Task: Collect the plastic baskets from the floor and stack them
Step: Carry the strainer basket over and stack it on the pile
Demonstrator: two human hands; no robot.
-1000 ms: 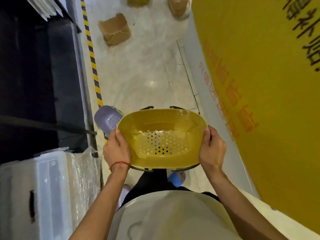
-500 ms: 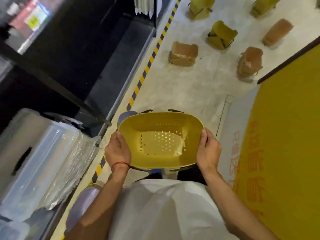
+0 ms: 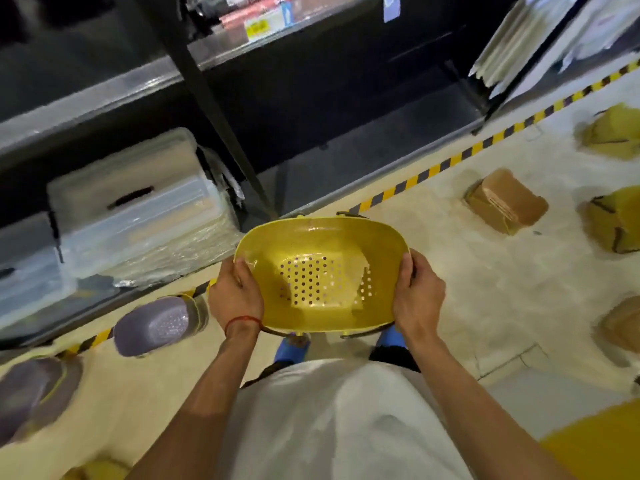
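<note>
I hold a yellow plastic basket (image 3: 322,275) with a perforated bottom at waist height, its opening facing me. My left hand (image 3: 233,296) grips its left rim and my right hand (image 3: 417,296) grips its right rim. On the floor to the left lie a purple basket (image 3: 156,323) on its side and a second purple basket (image 3: 31,396). To the right, a brown basket (image 3: 505,202) and two yellow baskets (image 3: 613,133) (image 3: 616,220) lie upturned. Another brown basket (image 3: 620,327) sits at the right edge.
A dark metal shelf rack (image 3: 214,109) runs along the left, with clear plastic storage boxes (image 3: 131,209) on its bottom level. Yellow-black hazard tape (image 3: 433,173) marks the floor along the rack. A yellow panel (image 3: 595,445) shows at the bottom right.
My view has swung to the left, bringing the shelf rack and the purple baskets into sight. Both hands keep the same hold on the yellow basket.
</note>
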